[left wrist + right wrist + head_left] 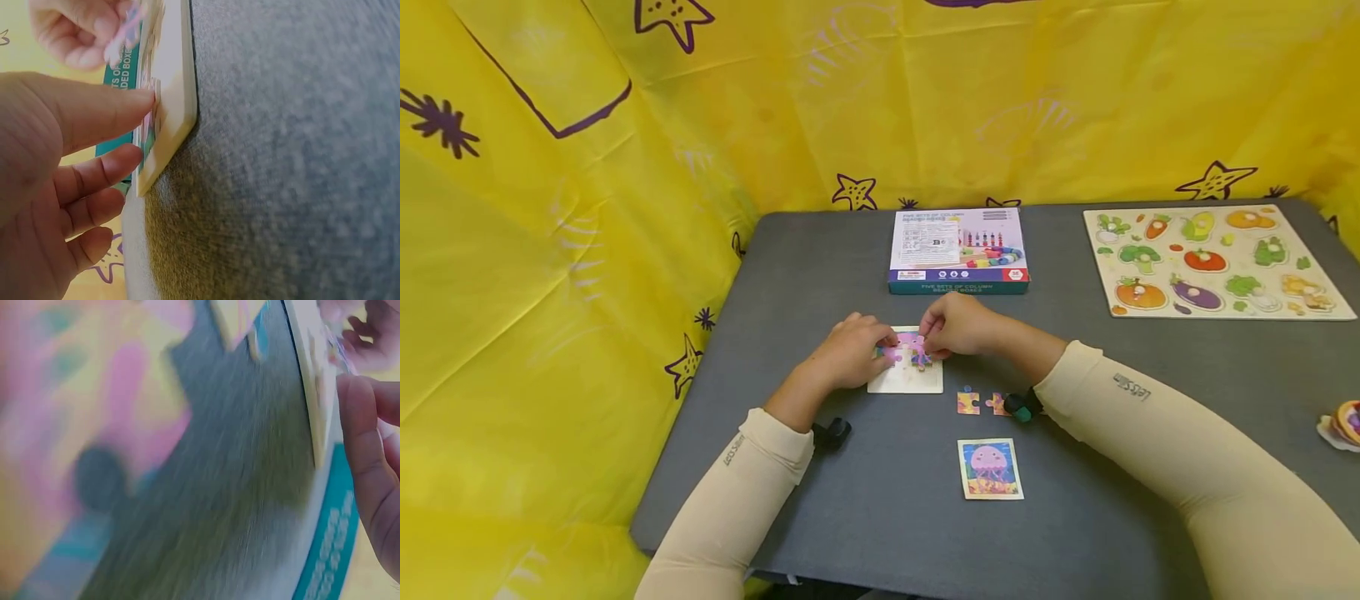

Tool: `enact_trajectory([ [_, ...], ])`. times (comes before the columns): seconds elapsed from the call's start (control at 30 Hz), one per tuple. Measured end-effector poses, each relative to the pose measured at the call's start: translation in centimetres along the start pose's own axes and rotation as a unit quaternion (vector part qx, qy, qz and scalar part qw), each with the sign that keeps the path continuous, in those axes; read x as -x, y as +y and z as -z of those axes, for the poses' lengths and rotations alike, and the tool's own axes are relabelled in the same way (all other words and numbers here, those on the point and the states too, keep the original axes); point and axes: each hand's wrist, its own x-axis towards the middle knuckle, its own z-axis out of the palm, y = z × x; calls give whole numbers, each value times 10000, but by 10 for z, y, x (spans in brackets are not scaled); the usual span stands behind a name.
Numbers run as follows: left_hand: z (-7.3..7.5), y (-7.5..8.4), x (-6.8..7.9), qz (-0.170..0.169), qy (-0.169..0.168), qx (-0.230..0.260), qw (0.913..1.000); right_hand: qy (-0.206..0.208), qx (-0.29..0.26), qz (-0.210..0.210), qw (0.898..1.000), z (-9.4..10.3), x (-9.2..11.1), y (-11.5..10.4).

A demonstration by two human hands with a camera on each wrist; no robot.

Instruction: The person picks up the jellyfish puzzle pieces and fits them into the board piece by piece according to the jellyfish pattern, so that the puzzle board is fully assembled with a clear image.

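Note:
My right hand (pixel 962 323) pinches a pink and blue jigsaw piece (pixel 921 360) between thumb and fingers, tilted over a small wooden puzzle board (pixel 904 384). My left hand (pixel 850 350) is at the board's left side; in the left wrist view its thumb (pixel 125 111) rests at a piece lying on the board, the other fingers loosely bent near the edge. Pink pieces with a jellyfish pattern lie along the board's upper part, partly hidden by both hands. Two loose pieces, one yellow and pink (pixel 967 403) and another (pixel 997 405), lie below right of the board.
A card with a pink jellyfish picture (pixel 991 468) lies nearer the front. Behind the hands is a flat boxed toy set (pixel 958 250). A vegetable peg board (pixel 1225 279) lies at the back right, and a small round colourful thing (pixel 1347 423) is at the right edge.

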Motion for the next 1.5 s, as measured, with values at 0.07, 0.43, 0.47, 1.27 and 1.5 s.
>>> enact_trajectory([
  [0.07,0,0,0,9,-32,84,10000,-8,9,-12,10000,-6,-6,-3],
  [0.43,-3,1,-3,134,0,104,9999,181,1324,-57,9910,-21,-23,-18],
  [0.47,-3,1,-3,151,5,103,9998,208,1488,-37,9886,-22,-24,-19],
  [1.27,-4,16,-12,-223,-72,-70,9997,349,2707,-25,9620,25,21,-5],
  [1.5,-4,17,-14,-254,-197,-48,9995,231,3129,-111,9494,47,60,31],
])
